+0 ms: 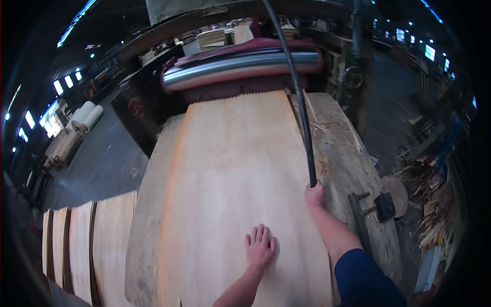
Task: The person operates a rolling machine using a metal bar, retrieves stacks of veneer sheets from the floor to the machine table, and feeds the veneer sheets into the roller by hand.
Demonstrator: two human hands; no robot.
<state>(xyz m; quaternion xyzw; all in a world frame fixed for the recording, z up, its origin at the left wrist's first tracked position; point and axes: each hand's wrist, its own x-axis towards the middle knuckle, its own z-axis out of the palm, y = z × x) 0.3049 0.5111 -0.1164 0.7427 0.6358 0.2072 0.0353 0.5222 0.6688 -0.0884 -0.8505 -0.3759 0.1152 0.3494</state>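
Hands apart: left hand (261,248) is lying palm-down on wood veneer sheet (230,169); right hand (315,194), at its 1:30, is gripping black rod (294,77). Sheet is resting on worn table (146,256), metal roller (240,69) sitting at 12 o'clock.

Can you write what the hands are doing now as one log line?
left hand: flat on pale wood sheet | right hand: gripping black bar | shiny roller: beyond sheet's jagged far edge
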